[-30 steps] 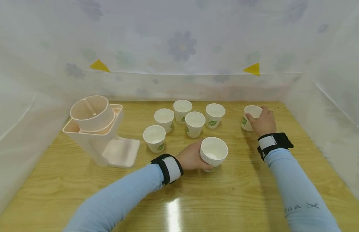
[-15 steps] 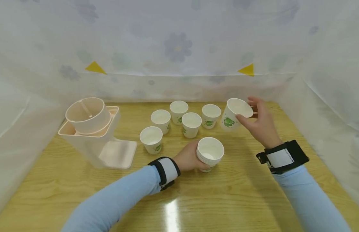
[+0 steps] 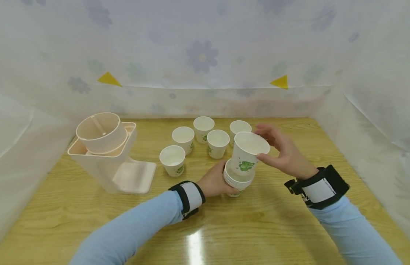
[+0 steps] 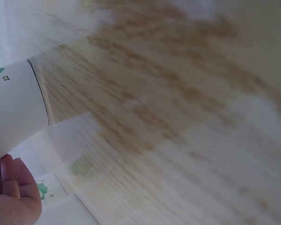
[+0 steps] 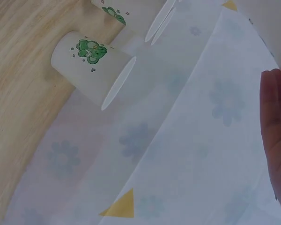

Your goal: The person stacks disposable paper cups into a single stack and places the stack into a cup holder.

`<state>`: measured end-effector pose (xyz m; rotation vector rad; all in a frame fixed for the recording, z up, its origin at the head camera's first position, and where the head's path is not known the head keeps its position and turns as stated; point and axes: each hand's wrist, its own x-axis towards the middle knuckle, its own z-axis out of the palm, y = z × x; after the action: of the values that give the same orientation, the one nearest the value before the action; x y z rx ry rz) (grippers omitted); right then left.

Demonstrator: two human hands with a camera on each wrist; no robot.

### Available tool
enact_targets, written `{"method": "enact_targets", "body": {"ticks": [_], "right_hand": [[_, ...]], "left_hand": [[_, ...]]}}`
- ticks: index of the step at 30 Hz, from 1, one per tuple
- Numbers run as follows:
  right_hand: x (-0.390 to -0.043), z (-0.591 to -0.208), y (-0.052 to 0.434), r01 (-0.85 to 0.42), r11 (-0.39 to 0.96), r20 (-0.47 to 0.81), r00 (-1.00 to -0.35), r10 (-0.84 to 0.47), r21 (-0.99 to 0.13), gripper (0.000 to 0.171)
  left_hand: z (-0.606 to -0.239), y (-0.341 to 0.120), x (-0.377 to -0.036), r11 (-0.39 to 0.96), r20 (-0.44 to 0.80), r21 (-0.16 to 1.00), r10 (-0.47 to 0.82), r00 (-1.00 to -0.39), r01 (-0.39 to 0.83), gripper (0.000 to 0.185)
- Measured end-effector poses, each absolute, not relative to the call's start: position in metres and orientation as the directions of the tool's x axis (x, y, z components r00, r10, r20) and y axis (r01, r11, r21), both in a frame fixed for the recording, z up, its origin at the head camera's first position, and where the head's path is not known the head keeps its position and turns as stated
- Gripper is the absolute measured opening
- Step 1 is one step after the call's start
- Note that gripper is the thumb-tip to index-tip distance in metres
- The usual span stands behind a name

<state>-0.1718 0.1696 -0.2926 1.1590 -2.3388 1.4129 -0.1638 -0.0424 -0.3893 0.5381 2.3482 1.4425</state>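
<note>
Held cup: a white paper cup [image 3: 248, 154] with a green print on its side, upright and tilted slightly, its base just entering the top of the stack below; nothing shows inside it.
Right hand: the right hand [image 3: 281, 152] grasps the held cup near its rim, thumb on the near side, fingers round the far side.
Stack: a stack of nested cups [image 3: 237, 181] stands on the wooden table [image 3: 277, 228] near the middle, several rims showing close together.
Left hand: the left hand [image 3: 214, 181] is wrapped round the stack's left side and steadies it.
Loose cups: five single cups stand upright behind the stack, all looking dry inside: a near-left cup [image 3: 172, 160], a mid-left cup [image 3: 183, 138], a far middle cup [image 3: 203, 128], a centre cup [image 3: 218, 143] and a far-right cup [image 3: 239, 127], partly hidden by the held cup.
Dispenser: a pale pink cup dispenser [image 3: 109, 152] sits at the left, a round tub on top and a flat tray at its foot; the tray is bare.
Edges: a flowered white curtain [image 3: 205, 55] walls the table at the far, left and right sides.
Open room: bare wood lies near the person and to the right of the right hand.
</note>
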Motion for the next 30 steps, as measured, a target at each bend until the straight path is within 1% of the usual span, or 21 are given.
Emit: {"method": "enact_targets", "body": {"ticks": [10, 17, 23, 30], "right_hand": [[-0.171, -0.298, 0.166, -0.723, 0.3, 0.461, -0.649, -0.606, -0.623, 0.066], [-0.169, -0.304, 0.167, -0.701, 0.385, 0.383, -0.675, -0.631, -0.601, 0.068], [-0.171, -0.312, 0.167, -0.696, 0.442, 0.333, -0.684, -0.649, -0.566, 0.068], [-0.17, -0.316, 0.168, -0.688, 0.459, 0.307, -0.689, -0.656, -0.562, 0.068]], "left_hand": [[-0.392, -0.043, -0.165, 0.42, -0.072, 0.894, 0.476, -0.876, 0.154, 0.079], [-0.39, -0.043, -0.164, 0.407, -0.069, 0.9, 0.484, -0.872, 0.154, 0.081], [-0.391, -0.043, -0.164, 0.391, -0.058, 0.907, 0.488, -0.871, 0.158, 0.086], [-0.394, -0.043, -0.165, 0.38, -0.047, 0.91, 0.491, -0.87, 0.166, 0.088]]}}
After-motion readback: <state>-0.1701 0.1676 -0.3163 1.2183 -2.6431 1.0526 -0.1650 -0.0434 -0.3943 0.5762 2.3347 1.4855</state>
